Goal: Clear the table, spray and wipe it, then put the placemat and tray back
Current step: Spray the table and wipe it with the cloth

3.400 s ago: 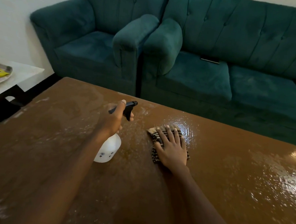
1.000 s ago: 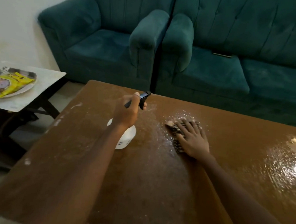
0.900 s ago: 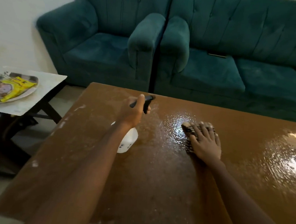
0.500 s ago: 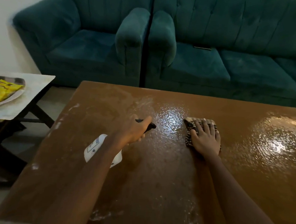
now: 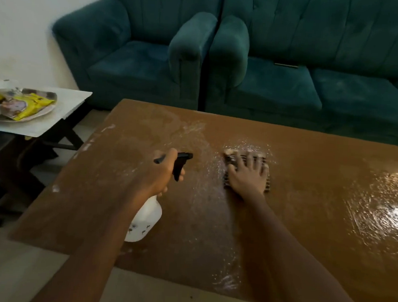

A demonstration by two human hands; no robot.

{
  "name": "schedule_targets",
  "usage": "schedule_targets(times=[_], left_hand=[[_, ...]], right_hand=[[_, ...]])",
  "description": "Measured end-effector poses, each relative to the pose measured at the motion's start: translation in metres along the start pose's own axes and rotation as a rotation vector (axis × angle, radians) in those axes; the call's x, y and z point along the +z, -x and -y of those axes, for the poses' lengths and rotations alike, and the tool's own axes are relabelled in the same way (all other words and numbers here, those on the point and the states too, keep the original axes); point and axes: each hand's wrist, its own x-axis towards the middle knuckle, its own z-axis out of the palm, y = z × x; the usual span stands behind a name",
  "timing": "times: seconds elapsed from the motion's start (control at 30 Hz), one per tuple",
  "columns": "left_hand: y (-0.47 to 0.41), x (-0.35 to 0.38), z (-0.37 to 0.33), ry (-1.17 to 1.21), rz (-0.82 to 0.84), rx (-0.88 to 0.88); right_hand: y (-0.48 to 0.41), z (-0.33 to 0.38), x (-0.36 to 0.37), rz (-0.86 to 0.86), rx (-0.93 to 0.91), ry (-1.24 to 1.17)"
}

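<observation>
Here the left hand (image 5: 159, 176) grips the spray bottle (image 5: 145, 220); the right hand (image 5: 248, 178) presses flat on the cloth (image 5: 229, 161).

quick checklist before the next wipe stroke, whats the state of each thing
1. Cloth flat under the right hand, fingers spread: ok.
2. Spray bottle gripped by the left hand, nozzle pointing toward the cloth: ok.
3. Table wet with droplets around the cloth: ok.
4. Left part of the top free of white streaks: not ok, smears show.
5. Tray off the table, on the side table: ok.
6. Placemat ready to go back: cannot tell, not seen.
</observation>
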Motion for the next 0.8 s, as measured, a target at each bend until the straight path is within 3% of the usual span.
schedule_targets(times=[0.13,0.27,0.53,0.8], left_hand=[[0.014,0.007,-0.006,-0.022,-0.02,-0.042],[0.025,0.01,-0.006,-0.029,-0.029,-0.082],[0.072,0.002,0.01,0.061,-0.046,-0.093],[0.116,-0.016,0.055,0.109,0.024,-0.064]], right_hand=[[0.015,0.041,0.013,0.045,-0.311,0.052],[0.047,0.012,0.018,0.032,-0.508,0.097],[0.099,-0.044,0.027,-0.045,-0.214,0.036],[0.138,-0.051,0.036,-0.06,-0.168,0.065]])
